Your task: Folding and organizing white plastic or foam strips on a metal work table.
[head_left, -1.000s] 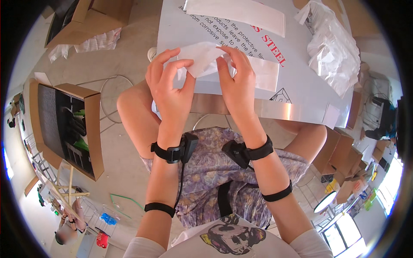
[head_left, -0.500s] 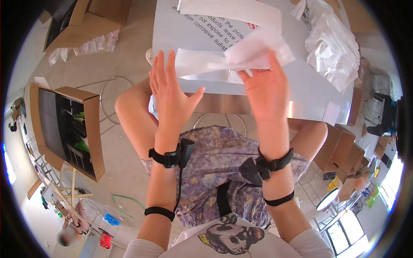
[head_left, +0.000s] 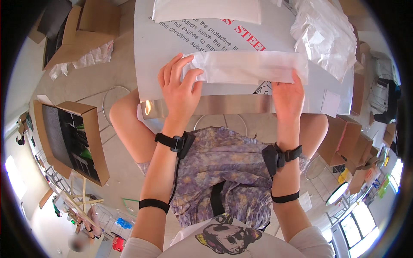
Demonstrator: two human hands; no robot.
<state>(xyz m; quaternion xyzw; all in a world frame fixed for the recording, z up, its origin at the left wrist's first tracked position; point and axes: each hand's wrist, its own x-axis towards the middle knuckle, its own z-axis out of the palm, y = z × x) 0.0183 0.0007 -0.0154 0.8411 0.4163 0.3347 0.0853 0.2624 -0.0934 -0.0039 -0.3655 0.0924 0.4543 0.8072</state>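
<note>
A long, flat white translucent sleeve (head_left: pixel 241 66) lies crosswise over the near part of a grey film-covered tabletop (head_left: pixel 157 71). My left hand (head_left: pixel 178 90) is closed on its crumpled left end, thumb and fingers bent toward each other. At the other end my right hand (head_left: pixel 288 99) pinches the lower edge, thumb on top and the other fingers underneath. Whether anything is inside the sleeve I cannot tell. Beyond it lies a white stack of similar flat sleeves (head_left: pixel 206 12). Black straps with small dark devices circle both my wrists.
Crumpled clear plastic bags (head_left: pixel 325 41) cover the tabletop's far right, with a small pale card (head_left: pixel 330 102) at its near right corner. An open cardboard box (head_left: pixel 92 142) with black padding stands on the floor at left. More cartons (head_left: pixel 337 137) are at right. A person (head_left: pixel 88 223) is at lower left.
The sleeve was folded over and blurred in my right hand; now it is spread out straight. My left hand has closed from open onto its left end, and my right hand has moved right.
</note>
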